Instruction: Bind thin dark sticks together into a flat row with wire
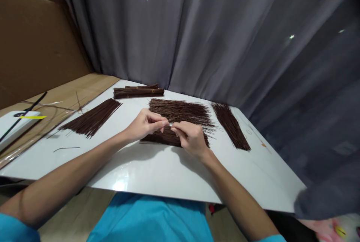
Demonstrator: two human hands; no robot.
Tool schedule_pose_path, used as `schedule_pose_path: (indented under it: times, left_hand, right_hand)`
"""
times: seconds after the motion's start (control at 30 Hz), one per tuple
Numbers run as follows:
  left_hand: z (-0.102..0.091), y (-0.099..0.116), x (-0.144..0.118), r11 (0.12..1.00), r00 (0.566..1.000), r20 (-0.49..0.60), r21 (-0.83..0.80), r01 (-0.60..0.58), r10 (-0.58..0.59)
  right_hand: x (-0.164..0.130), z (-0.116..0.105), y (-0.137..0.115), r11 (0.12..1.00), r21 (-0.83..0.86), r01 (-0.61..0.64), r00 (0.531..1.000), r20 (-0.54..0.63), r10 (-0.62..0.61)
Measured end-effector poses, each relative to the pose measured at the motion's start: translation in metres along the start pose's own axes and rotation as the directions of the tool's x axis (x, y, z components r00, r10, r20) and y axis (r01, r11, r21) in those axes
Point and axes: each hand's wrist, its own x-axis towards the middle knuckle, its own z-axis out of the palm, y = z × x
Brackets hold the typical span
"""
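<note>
My left hand and my right hand meet fingertip to fingertip above the middle of the table, each closed in a pinch. What lies between the fingertips is too small to make out. Under and behind them is a spread pile of thin dark brown sticks, with more brown sticks in front, partly hidden by my hands. To the left a fanned bundle of the same sticks rests on the table. Another loose bundle lies to the right.
Banded stick bundles lie at the back of the white table. One bent stick is at the left. Cardboard and a white device with a yellow strip stand far left. Rubber bands lie right; a grey curtain hangs behind.
</note>
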Motion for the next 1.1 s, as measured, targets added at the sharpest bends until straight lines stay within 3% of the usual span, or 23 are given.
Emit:
schedule_pose_path:
  times: [0.1, 0.17, 0.3, 0.43, 0.53, 0.67, 0.87, 1.0, 1.1]
  left_hand:
    - [0.000, -0.007, 0.001, 0.946, 0.990, 0.079, 0.295, -0.132, 0.114]
    - [0.001, -0.011, 0.001, 0.875, 0.969, 0.198, 0.431, -0.221, 0.147]
    - [0.006, -0.015, -0.002, 0.800, 0.902, 0.412, 0.494, -0.341, 0.130]
    - [0.014, -0.005, -0.005, 0.828, 0.840, 0.523, 0.399, -0.393, 0.147]
    - [0.017, 0.004, -0.006, 0.875, 0.866, 0.455, 0.309, -0.372, 0.208]
    - [0.017, 0.009, -0.005, 0.912, 0.938, 0.204, 0.249, -0.325, 0.279]
    - [0.019, 0.007, -0.004, 0.947, 0.951, -0.140, 0.212, -0.243, 0.276]
    - [0.015, -0.002, -0.002, 0.936, 0.949, -0.211, 0.313, -0.162, 0.234]
    - [0.011, -0.014, -0.002, 0.857, 0.961, -0.092, 0.480, -0.186, 0.261]
  right_hand:
    - [0.000, -0.002, 0.002, 0.925, -0.328, 0.190, 0.981, 0.088, -0.171]
    - [0.003, -0.008, 0.005, 0.914, -0.341, 0.219, 0.972, 0.159, -0.173]
    - [0.009, -0.019, 0.013, 0.994, -0.070, 0.081, 0.943, 0.329, -0.054]
    - [0.009, -0.024, 0.020, 0.974, 0.200, -0.101, 0.893, 0.450, 0.000]
    - [0.009, -0.025, 0.023, 0.916, 0.335, -0.220, 0.900, 0.432, 0.059]
    - [0.011, -0.026, 0.022, 0.883, 0.392, -0.260, 0.944, 0.297, 0.147]
    - [0.011, -0.013, 0.010, 0.902, 0.371, -0.219, 0.976, 0.102, 0.195]
    - [0.006, -0.001, 0.006, 0.996, 0.075, -0.041, 0.999, 0.012, 0.040]
    - [0.005, 0.001, 0.004, 0.964, -0.246, 0.105, 0.991, 0.104, -0.082]
